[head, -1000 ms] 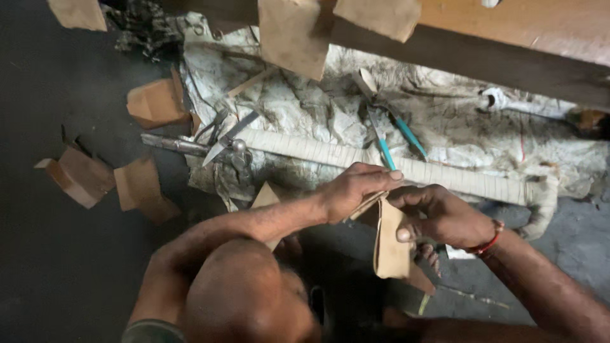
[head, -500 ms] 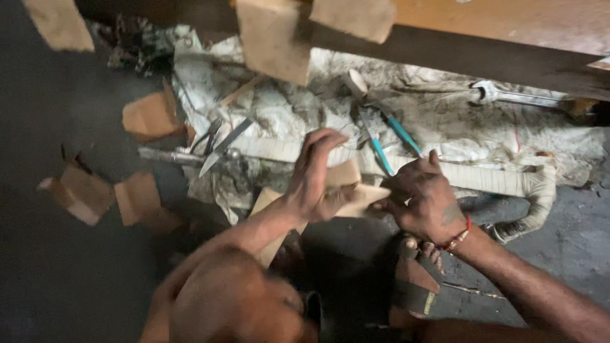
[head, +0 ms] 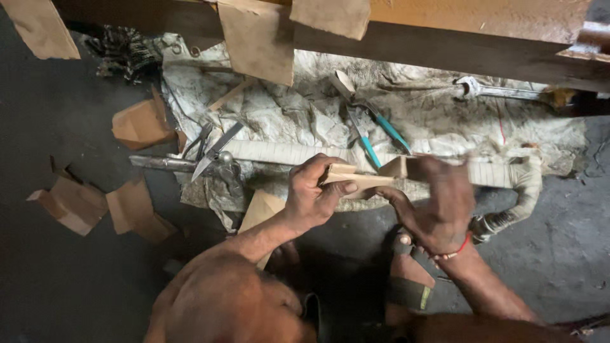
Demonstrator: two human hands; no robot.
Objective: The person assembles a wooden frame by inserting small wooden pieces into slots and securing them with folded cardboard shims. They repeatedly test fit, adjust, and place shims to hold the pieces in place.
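No box, tray or other container shows; the loose things lie on a crumpled pale cloth (head: 298, 121) spread on the dark floor. On the cloth are scissors (head: 215, 152), teal-handled pliers (head: 375, 136), a long pale wrapped bar (head: 286, 152) running across it, and a spanner (head: 489, 91) near its far right edge.

Both hands meet over the near edge of the cloth, just in front of the bar. The left hand (head: 311, 197) is curled, thumb pressed along the underside and fingers over the top, clamped on a folded piece of brown card (head: 356, 180). The card juts to the right from that hand, roughly level, and its far end reaches the right hand (head: 438, 206). The right hand is raised with its back to the camera and fingers bent over the card's end; it is blurred, so whether it truly pinches the card cannot be told. A red band circles the right wrist.

More card scraps (head: 130, 209) lie on the floor left of the cloth, and another piece (head: 264, 209) sits under the left forearm, partly covered. A dark wooden beam (head: 445, 54) crosses behind the cloth, with card sheets hanging over it, cut off at the top. The person's head fills the bottom, hiding the floor in front of the cloth.
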